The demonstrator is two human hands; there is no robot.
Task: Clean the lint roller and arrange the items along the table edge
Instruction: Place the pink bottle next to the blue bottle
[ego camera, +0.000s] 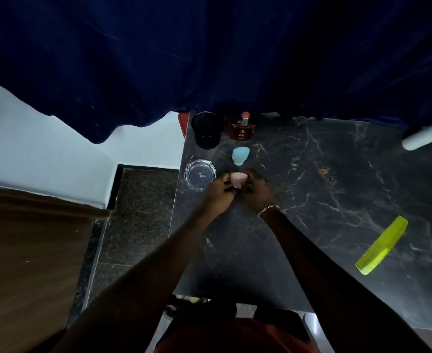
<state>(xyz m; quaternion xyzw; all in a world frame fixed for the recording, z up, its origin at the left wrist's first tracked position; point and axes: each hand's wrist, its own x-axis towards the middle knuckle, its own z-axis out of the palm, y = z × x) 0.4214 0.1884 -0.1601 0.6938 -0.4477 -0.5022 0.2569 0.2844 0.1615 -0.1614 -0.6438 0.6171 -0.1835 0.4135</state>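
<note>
On the dark marble table (324,200), my left hand (218,191) and my right hand (257,191) both close around a pink makeup sponge (238,180) near the left edge. Just beyond it stands a light blue makeup sponge (240,155). A clear glass ashtray (200,175) sits left of my left hand, at the table's edge. Farther back are a black cup (206,129) and a brown perfume bottle (243,127) with an orange cap. The white lint roller (425,136) with a blue handle lies at the far right, partly under the curtain.
A yellow-green comb (381,245) lies at the right front of the table. A dark blue curtain (210,59) hangs over the table's back edge. A red object (183,123) peeks out by the back left corner. Floor and a wooden surface (31,250) lie to the left.
</note>
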